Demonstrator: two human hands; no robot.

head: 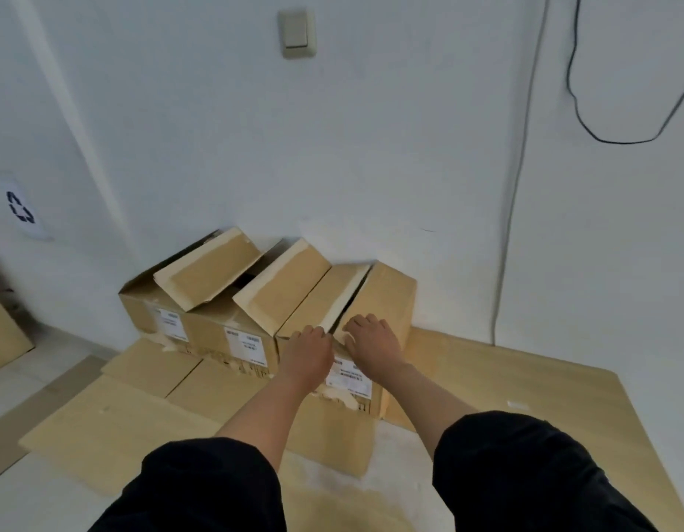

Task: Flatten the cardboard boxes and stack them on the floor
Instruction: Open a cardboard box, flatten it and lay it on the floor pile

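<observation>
Three brown cardboard boxes stand in a row against the white wall. The left box (156, 316) and the middle box (217, 335) have their top flaps raised. The right box (390, 297) has its two top flaps nearly closed, with a dark gap between them. My left hand (307, 349) rests on the near end of the right box's left flap, fingers curled at the gap. My right hand (371, 339) lies on the right flap beside the gap, fingers spread and bent at the edge. Flattened cardboard sheets (113, 424) lie on the floor in front.
A large flat cardboard sheet (524, 385) covers the floor at right. Another piece of cardboard (2, 335) leans at the far left. A grey cable (513, 209) runs down the wall to the floor; a black cable (586, 120) loops above. A wall switch (297, 32) is high up.
</observation>
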